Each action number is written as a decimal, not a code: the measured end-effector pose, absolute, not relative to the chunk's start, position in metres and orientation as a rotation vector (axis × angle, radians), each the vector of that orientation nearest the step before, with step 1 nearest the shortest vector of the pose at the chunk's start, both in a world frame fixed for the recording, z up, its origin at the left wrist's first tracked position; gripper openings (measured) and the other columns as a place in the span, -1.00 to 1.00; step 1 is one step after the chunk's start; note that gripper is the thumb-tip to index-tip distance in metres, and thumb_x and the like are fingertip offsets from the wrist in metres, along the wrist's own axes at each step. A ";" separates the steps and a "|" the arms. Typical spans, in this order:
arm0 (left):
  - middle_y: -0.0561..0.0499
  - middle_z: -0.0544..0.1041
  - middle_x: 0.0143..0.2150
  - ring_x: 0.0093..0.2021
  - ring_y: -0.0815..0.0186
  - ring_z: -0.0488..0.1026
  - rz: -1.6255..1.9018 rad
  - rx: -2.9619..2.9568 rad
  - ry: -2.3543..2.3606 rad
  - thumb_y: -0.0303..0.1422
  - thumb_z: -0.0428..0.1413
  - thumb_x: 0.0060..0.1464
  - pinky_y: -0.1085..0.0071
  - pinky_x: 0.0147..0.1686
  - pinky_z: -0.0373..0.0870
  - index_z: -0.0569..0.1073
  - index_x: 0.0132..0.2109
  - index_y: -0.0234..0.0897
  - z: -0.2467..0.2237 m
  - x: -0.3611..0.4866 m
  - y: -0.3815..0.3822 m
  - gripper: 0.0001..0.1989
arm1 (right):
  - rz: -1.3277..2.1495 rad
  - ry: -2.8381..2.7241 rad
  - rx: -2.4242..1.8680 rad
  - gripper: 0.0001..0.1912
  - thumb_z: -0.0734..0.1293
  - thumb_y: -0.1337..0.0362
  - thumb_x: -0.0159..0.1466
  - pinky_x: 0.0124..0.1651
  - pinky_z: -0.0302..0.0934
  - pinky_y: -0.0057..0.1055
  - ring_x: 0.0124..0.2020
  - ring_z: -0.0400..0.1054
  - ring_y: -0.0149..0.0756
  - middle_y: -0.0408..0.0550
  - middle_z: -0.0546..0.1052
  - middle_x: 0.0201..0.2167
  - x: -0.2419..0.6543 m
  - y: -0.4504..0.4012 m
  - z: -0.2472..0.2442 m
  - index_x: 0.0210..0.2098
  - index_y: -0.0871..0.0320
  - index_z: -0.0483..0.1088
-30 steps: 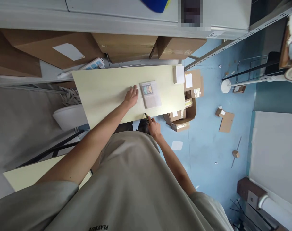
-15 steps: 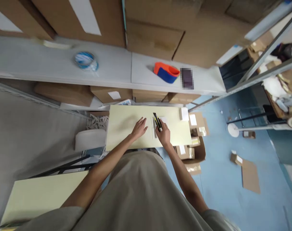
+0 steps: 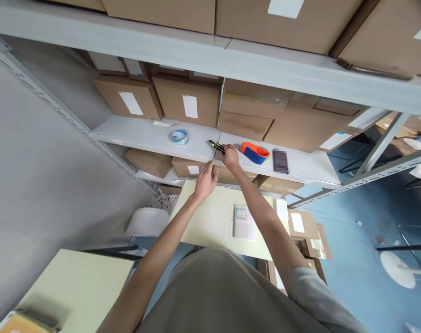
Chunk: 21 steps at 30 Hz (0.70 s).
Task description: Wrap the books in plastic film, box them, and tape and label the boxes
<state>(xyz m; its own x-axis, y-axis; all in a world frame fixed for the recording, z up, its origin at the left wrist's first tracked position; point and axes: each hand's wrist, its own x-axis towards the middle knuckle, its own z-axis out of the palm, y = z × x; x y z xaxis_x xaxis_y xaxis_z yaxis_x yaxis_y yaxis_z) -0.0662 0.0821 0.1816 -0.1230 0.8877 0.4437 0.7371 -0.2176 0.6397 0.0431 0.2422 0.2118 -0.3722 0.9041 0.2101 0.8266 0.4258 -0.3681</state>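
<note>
"Cutter (image 3: pixel 216 147) in the head view: where?"
"Over the shelf (image 3: pixel 199 145), near its front edge, the right hand's (image 3: pixel 230 157) grip closed around it."
"Left hand (image 3: pixel 206 181)?"
"Empty, thumb and fingers apart, near that edge. A slip could nick it, and letting go too near the edge could drop the cutter."

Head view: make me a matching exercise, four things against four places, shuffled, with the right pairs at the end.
Things
1. Cutter
2. Tape roll
3. Orange and blue object
4. Flat packet

Places
A. Lying on the pale yellow table
B. On the shelf, just right of the right hand
C. Held in the right hand
D. On the shelf, to the left of the cutter

Pairs: 1-C, 2-D, 3-B, 4-A
</note>
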 end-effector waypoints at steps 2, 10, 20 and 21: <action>-0.25 0.40 0.46 0.49 0.04 0.31 1.196 1.943 1.849 -0.30 -0.02 0.43 0.09 0.51 0.24 0.24 0.52 -0.33 0.173 -0.058 0.075 -0.41 | 0.260 -2.367 -1.508 -0.61 0.21 0.34 0.48 0.31 0.22 -0.11 0.24 0.36 0.08 0.25 0.55 0.18 0.043 0.252 0.210 0.22 0.25 0.48; -0.28 0.51 0.35 0.42 -0.03 0.40 0.753 1.782 1.873 -0.39 0.07 0.33 0.02 0.45 0.35 0.38 0.43 -0.30 0.062 -0.009 0.026 -0.44 | 0.197 -2.267 -1.274 -0.50 0.09 0.34 0.54 0.44 0.06 -0.03 0.40 0.16 0.05 0.23 0.36 0.42 0.085 0.217 0.167 0.39 0.26 0.36; -0.38 0.43 0.43 0.46 -0.11 0.36 0.216 1.640 1.635 -0.45 0.12 0.27 -0.03 0.49 0.24 0.34 0.44 -0.43 -0.062 0.067 -0.040 -0.38 | 0.780 -1.985 -1.985 -0.51 0.17 0.24 0.47 0.37 0.17 -0.08 0.27 0.29 0.04 0.37 0.45 0.22 0.274 0.031 -0.044 0.29 0.38 0.35; -0.37 0.40 0.45 0.48 -0.10 0.33 0.207 1.634 1.605 -0.44 0.13 0.26 -0.03 0.50 0.22 0.33 0.46 -0.43 -0.069 0.076 -0.038 -0.36 | 0.820 -1.915 -2.085 -0.49 0.19 0.24 0.45 0.36 0.19 -0.07 0.26 0.31 0.05 0.40 0.44 0.22 0.288 0.018 -0.058 0.29 0.41 0.33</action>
<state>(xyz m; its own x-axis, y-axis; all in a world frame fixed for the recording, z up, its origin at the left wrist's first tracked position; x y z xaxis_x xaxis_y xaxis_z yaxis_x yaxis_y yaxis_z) 0.0755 -0.0381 -0.0691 0.1751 0.8932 -0.4141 0.7591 0.1454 0.6345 0.2882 0.0178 -0.0575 0.0101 0.9644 -0.2642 0.8568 -0.1446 -0.4949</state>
